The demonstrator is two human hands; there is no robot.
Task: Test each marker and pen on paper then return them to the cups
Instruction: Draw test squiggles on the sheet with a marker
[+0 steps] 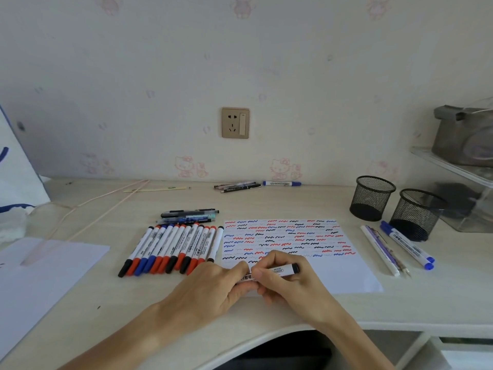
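My left hand (213,283) and right hand (285,279) meet over the near edge of the test paper (344,276), both curled round one white marker (282,270) lying crosswise between them. The left grips the barrel end, mostly hidden; the right pinches the part nearer the black cap (295,268), which points right. Whether the cap is seated or being pulled I cannot tell.

I judge the marker light, stiff and smooth, so it could roll or slip. It is best held at mid-barrel, with the other hand on the cap alone.

Just left of my hands lies a tight row of capped markers (170,249), ends touching. A careless elbow would scatter them. Behind that row lie a few pens (190,213).

To the right, two blue markers (408,245) and a pale pen (380,249) lie on the counter (266,201) before two mesh cups (372,198), which look empty. The near cup stands just beside a clear shelf unit (469,217), crowding the approach.
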